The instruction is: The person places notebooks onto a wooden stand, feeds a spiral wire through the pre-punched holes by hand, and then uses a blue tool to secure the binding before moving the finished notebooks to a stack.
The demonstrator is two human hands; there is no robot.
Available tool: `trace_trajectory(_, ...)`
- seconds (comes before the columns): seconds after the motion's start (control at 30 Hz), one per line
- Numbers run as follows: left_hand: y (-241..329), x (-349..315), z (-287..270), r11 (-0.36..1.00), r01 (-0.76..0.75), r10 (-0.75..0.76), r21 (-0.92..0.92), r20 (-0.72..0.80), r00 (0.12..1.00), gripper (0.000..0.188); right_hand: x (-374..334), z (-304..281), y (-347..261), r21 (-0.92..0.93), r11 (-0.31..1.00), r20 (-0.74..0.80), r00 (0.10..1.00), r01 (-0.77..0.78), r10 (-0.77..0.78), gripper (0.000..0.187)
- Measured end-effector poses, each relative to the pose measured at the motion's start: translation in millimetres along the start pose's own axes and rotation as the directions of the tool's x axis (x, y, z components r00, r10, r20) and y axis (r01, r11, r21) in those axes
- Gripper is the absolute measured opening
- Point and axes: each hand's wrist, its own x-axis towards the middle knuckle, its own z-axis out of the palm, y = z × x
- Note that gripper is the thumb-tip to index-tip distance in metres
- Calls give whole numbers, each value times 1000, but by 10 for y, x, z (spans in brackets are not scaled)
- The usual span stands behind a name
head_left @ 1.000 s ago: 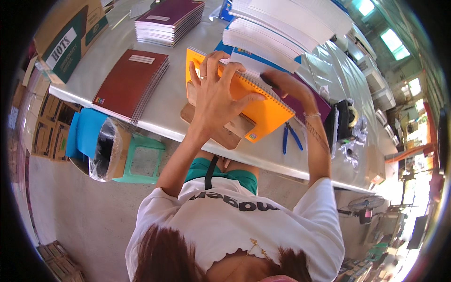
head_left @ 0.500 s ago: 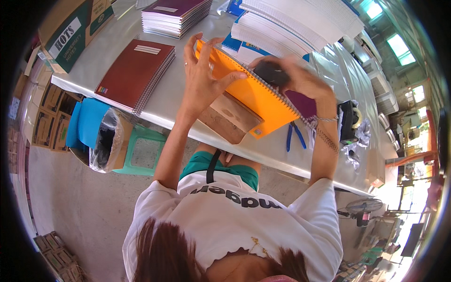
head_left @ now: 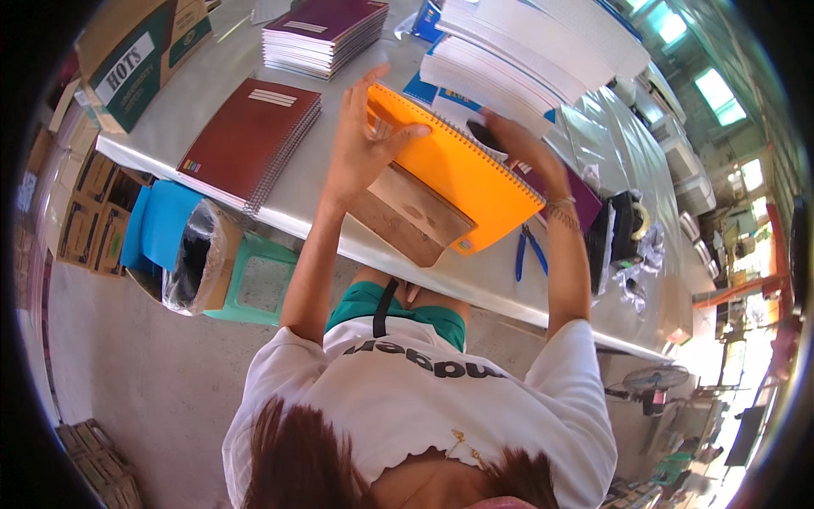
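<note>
A yellow spiral notebook (head_left: 458,174) lies slanted in front of me, its wire coil running along the far right edge. My left hand (head_left: 365,140) grips its upper left end, thumb on the cover and fingers behind the far edge. My right hand (head_left: 526,153), slightly blurred, is at the coil and holds a dark rounded thing (head_left: 483,134) against or close to it; its kind is unclear. Under the notebook's near side sits a worn wooden block (head_left: 411,216). Blue-handled pliers (head_left: 531,254) lie on the table right of the notebook. A purple notebook (head_left: 583,197) is partly hidden behind my right wrist.
Brown spiral notebooks (head_left: 250,136) and a stack of purple ones (head_left: 322,42) lie to the left. Tall paper stacks (head_left: 543,51) stand at the back. A tape dispenser (head_left: 627,229) is at the right. Below the table's left edge are a lined bin (head_left: 199,263) and green stool (head_left: 259,280).
My right hand and the dark thing have shifted slightly along the coil. The coil end that stuck out past the notebook's lower right corner no longer shows. My left hand keeps its grip.
</note>
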Motion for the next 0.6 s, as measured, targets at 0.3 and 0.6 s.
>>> trace_trajectory(0.3,34,34,7,916,146,-127,-375,73,989,75,334,256,321,-477,791,-4,899,382,-437,60)
trace_trajectory(0.6,-76,51,-138,802,317,-270,-505,166,948,61,155,46,-280,-158,891,428,843,425,-326,96)
